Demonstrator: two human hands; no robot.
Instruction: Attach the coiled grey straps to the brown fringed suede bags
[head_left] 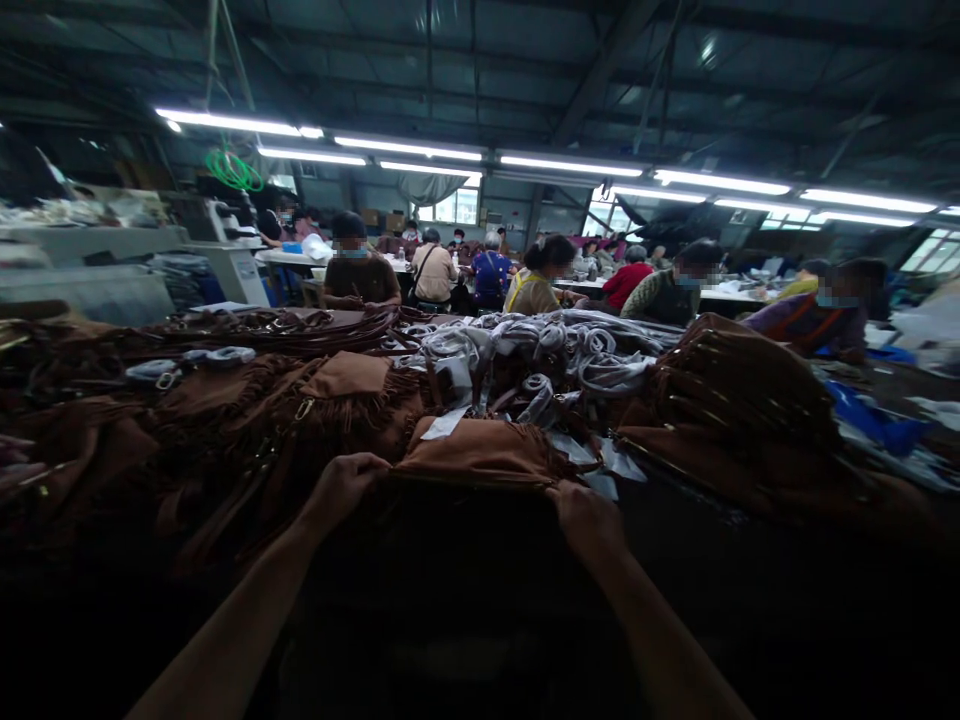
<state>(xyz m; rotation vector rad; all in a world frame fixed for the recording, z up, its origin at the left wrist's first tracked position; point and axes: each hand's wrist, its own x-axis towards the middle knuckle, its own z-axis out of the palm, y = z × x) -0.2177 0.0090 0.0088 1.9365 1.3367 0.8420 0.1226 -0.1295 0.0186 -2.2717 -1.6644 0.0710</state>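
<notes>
A brown bag (480, 447) with a gold-coloured edge along its near side lies right in front of me. My left hand (347, 487) pinches its near left corner. At the opposite corner, the fingers of my right hand (589, 515) are closed on the same edge. A white slip of paper (444, 424) rests on the bag's upper left part. Just left of it is a fringed brown bag (349, 375) with a metal buckle. The underside of the held bag is lost in shadow.
Brown bags (739, 400) are stacked at the right. Straps in clear wrapping (525, 345) heap up behind the held bag, and more brown straps (322, 330) lie at the back left. Another person's hand (16, 455) shows at the left edge. Several people sit at tables beyond.
</notes>
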